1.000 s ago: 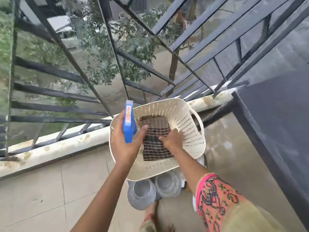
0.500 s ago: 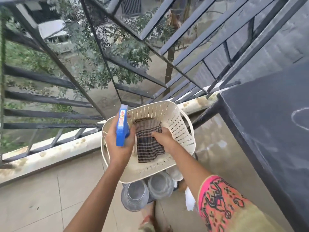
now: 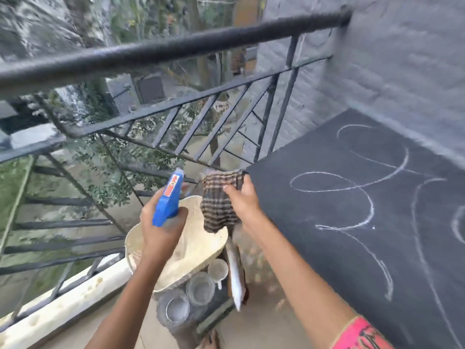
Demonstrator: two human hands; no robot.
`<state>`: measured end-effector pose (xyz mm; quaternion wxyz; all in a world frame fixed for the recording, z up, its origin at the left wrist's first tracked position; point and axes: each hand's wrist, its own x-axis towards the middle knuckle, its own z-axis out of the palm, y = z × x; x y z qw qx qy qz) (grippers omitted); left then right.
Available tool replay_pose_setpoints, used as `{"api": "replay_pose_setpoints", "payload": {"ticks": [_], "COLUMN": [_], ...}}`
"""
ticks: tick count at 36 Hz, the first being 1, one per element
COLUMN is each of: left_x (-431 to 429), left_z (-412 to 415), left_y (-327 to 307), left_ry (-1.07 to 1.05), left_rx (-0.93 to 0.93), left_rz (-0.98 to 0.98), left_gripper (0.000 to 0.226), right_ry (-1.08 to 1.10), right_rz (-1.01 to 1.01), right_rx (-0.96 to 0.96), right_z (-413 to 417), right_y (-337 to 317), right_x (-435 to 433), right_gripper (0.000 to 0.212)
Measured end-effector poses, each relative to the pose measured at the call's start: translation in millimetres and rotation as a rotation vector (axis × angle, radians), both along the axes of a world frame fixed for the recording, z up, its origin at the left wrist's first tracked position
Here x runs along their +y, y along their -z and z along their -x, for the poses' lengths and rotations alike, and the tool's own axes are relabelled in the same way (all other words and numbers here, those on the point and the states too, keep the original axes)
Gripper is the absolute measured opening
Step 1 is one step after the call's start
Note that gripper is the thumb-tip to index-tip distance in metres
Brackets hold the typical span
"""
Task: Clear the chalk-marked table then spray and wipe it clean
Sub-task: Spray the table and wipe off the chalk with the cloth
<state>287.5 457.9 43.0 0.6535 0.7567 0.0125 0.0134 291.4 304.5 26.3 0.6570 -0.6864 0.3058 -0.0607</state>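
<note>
The left grip (image 3: 161, 230) is wrapped round the blue plastic spray bottle (image 3: 168, 197), ready to squirt. The right grip (image 3: 242, 201) pinches the brown striped cloth (image 3: 217, 200) beside the corner of the black chalk-marked table (image 3: 352, 222), ready to wipe.

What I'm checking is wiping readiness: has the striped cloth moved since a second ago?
Yes. The right hand lifted the striped cloth up out of the basket, toward the table's corner.
</note>
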Motion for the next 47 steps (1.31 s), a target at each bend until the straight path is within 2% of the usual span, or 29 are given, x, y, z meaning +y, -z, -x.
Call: {"api": "replay_pose_setpoints", "payload": {"ticks": [3, 6, 8, 15, 20, 24, 28, 31, 34, 38, 41, 47], "left_x": [-16.8, -32.4, -43.2, -70.1, -83.8, -87.4, -92.9, -96.9, -106.6, -127.6, -150.2, -195.5], "left_z": [34.2, 60.4, 67.7, 90.7, 109.6, 115.3, 118.4, 114.0, 107.3, 89.3, 68.6, 49.5], "left_y": [-42.5, -71.0, -69.2, -42.2, -23.2, -10.4, -10.3, -12.9, -17.3, -21.9, -23.0, -35.0], "left_ry": [0.077, 0.205, 0.264, 0.366, 0.36, 0.345, 0.355, 0.4, 0.447, 0.48, 0.517, 0.589], "left_rx": [-0.046, -0.066, -0.092, 0.016, 0.082, 0.172, 0.176, 0.159, 0.124, 0.122, 0.124, 0.122], "left_rz": [-0.076, -0.072, -0.028, -0.082, -0.17, -0.219, -0.26, -0.287, -0.291, -0.241, -0.243, -0.238], "left_gripper": [0.011, 0.029, 0.02, 0.009, 0.01, 0.012, 0.018, 0.019, 0.03, 0.023, 0.033, 0.032], "right_ry": [0.121, 0.211, 0.269, 0.47, 0.583, 0.636, 0.673, 0.686, 0.695, 0.715, 0.742, 0.811], "right_rz": [-0.02, -0.014, -0.015, 0.041, 0.058, 0.052, 0.038, 0.037, 0.038, 0.051, 0.06, 0.103], "right_rx": [-0.082, -0.163, -0.21, -0.365, -0.412, -0.428, -0.423, -0.434, -0.449, -0.466, -0.473, -0.466], "right_z": [33.9, 65.1, 93.1, 176.5, 224.2, 249.8, 265.2, 269.7, 269.7, 265.6, 259.2, 251.6], "right_y": [-40.7, -67.0, -89.6, -140.6, -151.8, -150.4, -147.9, -147.8, -150.1, -155.1, -157.1, -155.9], "right_x": [-27.7, -56.5, -74.7, -122.1, -148.1, -162.1, -170.1, -174.9, -181.2, -189.8, -198.7, -220.6], "right_gripper": [0.072, 0.086, 0.079, 0.024, 0.026, 0.016, 0.017, 0.018, 0.017, 0.018, 0.017, 0.013]}}
